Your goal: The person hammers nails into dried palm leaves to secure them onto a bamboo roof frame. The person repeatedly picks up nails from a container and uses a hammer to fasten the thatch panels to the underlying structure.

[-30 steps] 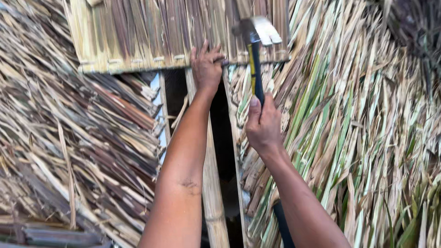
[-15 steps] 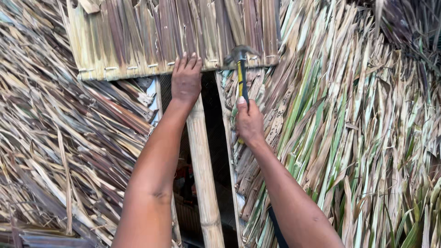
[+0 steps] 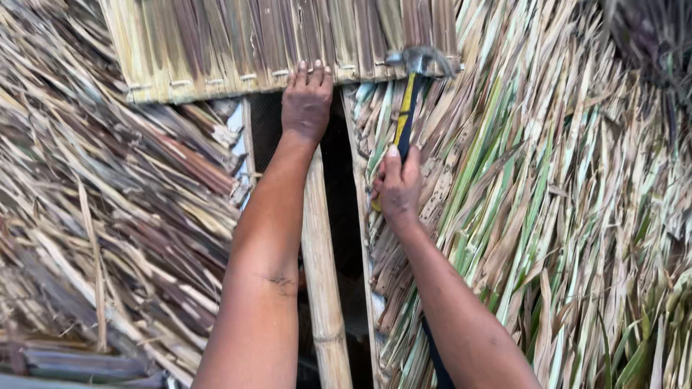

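My left hand (image 3: 306, 101) presses flat against the lower edge of a stitched palm-leaf thatch panel (image 3: 216, 43), its fingers resting on the leaves. My right hand (image 3: 398, 186) grips the yellow-and-black handle of a claw hammer (image 3: 408, 108). The hammer's metal head (image 3: 422, 59) lies against the panel's lower edge, to the right of my left hand. A bamboo pole (image 3: 322, 274) runs down from under my left wrist, between my two forearms.
Dry brown thatch (image 3: 108, 216) covers the left side. Greener palm leaves (image 3: 548, 216) cover the right. A dark gap (image 3: 346, 180) opens beside the pole, between the two thatch layers.
The hammer head has come down from above the panel's edge onto it. My left hand stays pressed on the panel. The view has shifted slightly.
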